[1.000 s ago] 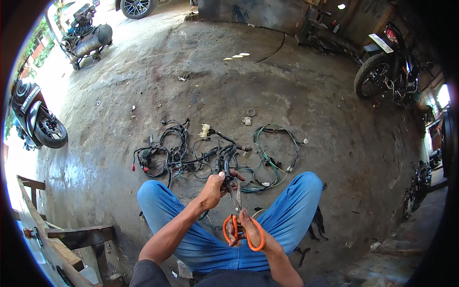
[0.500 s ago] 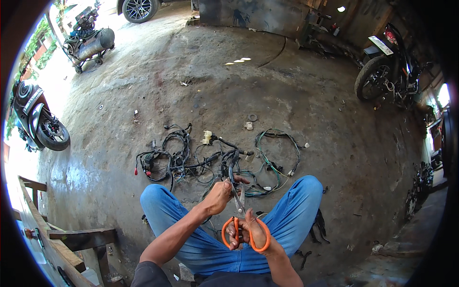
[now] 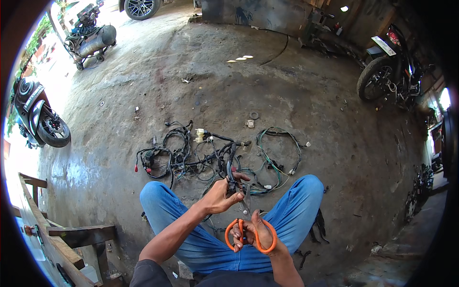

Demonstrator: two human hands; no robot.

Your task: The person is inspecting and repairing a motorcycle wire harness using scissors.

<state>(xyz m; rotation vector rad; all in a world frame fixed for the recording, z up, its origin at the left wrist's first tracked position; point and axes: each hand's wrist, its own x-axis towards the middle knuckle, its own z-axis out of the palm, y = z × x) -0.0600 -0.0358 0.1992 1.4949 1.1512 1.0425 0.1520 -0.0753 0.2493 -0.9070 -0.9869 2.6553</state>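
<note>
My left hand (image 3: 221, 195) is closed around a bundle of the black wiring harness (image 3: 230, 160), its thumb stretched toward the scissors. Orange-handled scissors (image 3: 245, 210) are in my right hand (image 3: 258, 233), with the fingers through the loops. The blades are parted and point up beside my left fingers; whether they touch a wire is hard to see. The harness spreads over the floor in front of my knees, with a cream connector (image 3: 199, 135) and a red connector end (image 3: 136, 168). To its right lies a loop of green and black wires (image 3: 300, 155) with pale plugs.
A small pale metal part (image 3: 249, 124) and a ring (image 3: 253, 115) lie beyond the wires. Dark strips (image 3: 319, 225) are by my right knee. A wooden bench (image 3: 81, 235) stands at left. Motorcycles (image 3: 377, 79) and an air compressor (image 3: 95, 43) stand farther off.
The scissors have shifted slightly right and down, away from my left fingers. My left thumb has stretched out to the right. The cream connector has moved a little left.
</note>
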